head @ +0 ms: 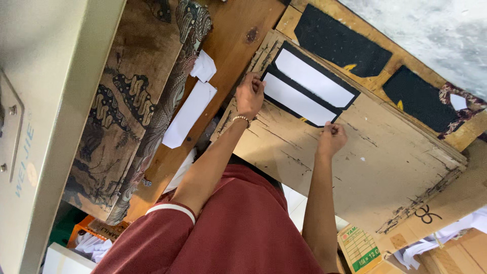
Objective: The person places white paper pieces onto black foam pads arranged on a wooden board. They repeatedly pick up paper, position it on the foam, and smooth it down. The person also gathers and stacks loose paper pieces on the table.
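Left hand: the left hand (249, 95) rests on the near end of the lower white strip (297, 100), fingers curled down, pinching or pressing its edge; a bead bracelet (242, 118) sits at the wrist.
Right hand: the right hand (331, 138) is closed into a loose fist at the strip's other end, fingertips on its black border; whether it grips the edge cannot be told.
Piece in hand: a black fabric piece (310, 85) with two long white strips lying side by side, the upper white strip (314, 77) just beside the lower one, a thin black line between them.
Where it lies: on a worn cardboard sheet (375, 167), near that sheet's upper corner, tilted with the board.
Edges: the black border runs narrow around both strips; the cardboard's edges are frayed and cracked, with scuffs across its face.
Open room: most of the cardboard beyond the right hand lies bare.
Around it: two more black fabric pieces (342, 43) lie on the board above; a folded white strip (188, 114) and batik cloth (129, 101) lie on the wooden table (233, 35) beside the left arm.
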### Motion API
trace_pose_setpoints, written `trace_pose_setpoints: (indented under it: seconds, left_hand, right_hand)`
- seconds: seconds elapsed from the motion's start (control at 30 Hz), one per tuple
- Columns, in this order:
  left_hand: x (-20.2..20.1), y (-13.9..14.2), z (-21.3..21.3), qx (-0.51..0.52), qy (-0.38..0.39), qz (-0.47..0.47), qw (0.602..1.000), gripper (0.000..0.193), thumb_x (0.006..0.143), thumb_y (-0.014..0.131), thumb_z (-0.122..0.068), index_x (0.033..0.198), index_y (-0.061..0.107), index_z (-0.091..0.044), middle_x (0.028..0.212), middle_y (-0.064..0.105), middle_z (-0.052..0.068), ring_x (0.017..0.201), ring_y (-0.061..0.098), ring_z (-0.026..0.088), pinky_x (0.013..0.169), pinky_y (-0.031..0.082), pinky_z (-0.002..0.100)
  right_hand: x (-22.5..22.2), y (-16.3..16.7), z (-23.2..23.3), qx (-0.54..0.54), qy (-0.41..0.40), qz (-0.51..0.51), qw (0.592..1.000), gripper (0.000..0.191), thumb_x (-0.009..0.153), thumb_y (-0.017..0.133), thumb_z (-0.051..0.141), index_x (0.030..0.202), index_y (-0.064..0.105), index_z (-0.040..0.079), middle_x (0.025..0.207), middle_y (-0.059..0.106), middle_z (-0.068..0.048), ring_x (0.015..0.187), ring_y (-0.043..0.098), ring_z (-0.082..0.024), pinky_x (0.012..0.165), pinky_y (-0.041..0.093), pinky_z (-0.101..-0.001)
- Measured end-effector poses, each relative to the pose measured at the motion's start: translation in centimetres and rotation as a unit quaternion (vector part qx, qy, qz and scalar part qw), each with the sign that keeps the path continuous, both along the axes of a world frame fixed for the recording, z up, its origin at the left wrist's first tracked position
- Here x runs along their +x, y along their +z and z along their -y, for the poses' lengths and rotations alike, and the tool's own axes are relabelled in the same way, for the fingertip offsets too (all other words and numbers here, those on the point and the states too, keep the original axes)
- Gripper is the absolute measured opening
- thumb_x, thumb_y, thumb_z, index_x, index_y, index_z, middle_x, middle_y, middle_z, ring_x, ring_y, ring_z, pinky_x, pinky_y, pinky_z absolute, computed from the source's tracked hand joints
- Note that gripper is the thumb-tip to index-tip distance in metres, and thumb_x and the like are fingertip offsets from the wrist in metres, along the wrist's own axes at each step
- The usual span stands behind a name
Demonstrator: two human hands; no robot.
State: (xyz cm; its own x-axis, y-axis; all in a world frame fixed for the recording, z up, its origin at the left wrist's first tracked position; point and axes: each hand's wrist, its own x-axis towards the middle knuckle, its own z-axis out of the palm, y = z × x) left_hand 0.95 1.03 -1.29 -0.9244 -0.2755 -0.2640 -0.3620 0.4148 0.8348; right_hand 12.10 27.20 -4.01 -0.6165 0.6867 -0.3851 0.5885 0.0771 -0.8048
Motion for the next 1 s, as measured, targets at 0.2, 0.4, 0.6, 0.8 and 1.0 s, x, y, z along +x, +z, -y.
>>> trace_pose_setpoints:
  seconds: [0.2, 0.4, 0.6, 0.8, 1.0]
  left_hand:
    - [0.2, 0.3, 0.0, -0.014, -0.011, -0.01, 1.0, 0.023, 0.091, 0.074, -0.01, 0.11, 0.062, -0.003, 0.085, 0.072, 0.013, 0.071, 0.069, 0.023, 0.066, 0.056, 0.036]
    - [0.2, 0.2, -0.2, -0.021, -0.016, -0.017, 0.999, 0.022, 0.092, 0.073, -0.009, 0.111, 0.064, -0.003, 0.085, 0.073, 0.012, 0.07, 0.069, 0.024, 0.065, 0.056, 0.035]
    - [0.2, 0.3, -0.1, -0.035, -0.016, -0.025, 0.999, 0.024, 0.092, 0.072, -0.009, 0.113, 0.063, -0.003, 0.085, 0.073, 0.012, 0.069, 0.07, 0.024, 0.063, 0.055, 0.035]
    - [0.0, 0.4, -0.2, -0.038, -0.015, -0.044, 0.998, 0.022, 0.092, 0.073, -0.008, 0.111, 0.063, -0.004, 0.086, 0.074, 0.012, 0.072, 0.07, 0.025, 0.066, 0.056, 0.036]
    - [-0.1, 0.6, -0.2, -0.035, -0.019, -0.013, 0.999, 0.023, 0.092, 0.072, -0.008, 0.113, 0.064, -0.004, 0.085, 0.073, 0.012, 0.071, 0.07, 0.025, 0.065, 0.056, 0.037]
  right_hand:
    - [-0.3, -0.2, 0.1, -0.016, -0.024, -0.011, 1.0, 0.019, 0.096, 0.071, 0.003, 0.081, 0.059, 0.004, 0.068, 0.057, 0.0, 0.055, 0.052, -0.008, 0.051, 0.04, -0.024]
    - [-0.4, -0.2, -0.2, -0.039, -0.045, 0.006, 0.998, 0.019, 0.095, 0.07, 0.002, 0.079, 0.06, 0.003, 0.07, 0.059, -0.001, 0.056, 0.053, -0.007, 0.05, 0.041, -0.0233]
    - [-0.6, -0.9, -0.2, -0.042, -0.06, 0.02, 0.997, 0.021, 0.095, 0.071, 0.001, 0.078, 0.058, 0.002, 0.07, 0.058, -0.001, 0.054, 0.052, -0.008, 0.045, 0.039, -0.0235]
    - [-0.7, -0.9, -0.1, -0.036, -0.059, 0.016, 0.997, 0.021, 0.095, 0.072, 0.001, 0.079, 0.059, 0.003, 0.069, 0.057, -0.001, 0.054, 0.051, -0.008, 0.046, 0.039, -0.023]
    - [-1.2, 0.4, 0.4, -0.042, -0.062, 0.02, 0.997, 0.022, 0.094, 0.072, 0.002, 0.077, 0.06, 0.003, 0.07, 0.055, 0.0, 0.054, 0.05, -0.008, 0.047, 0.038, -0.0238]
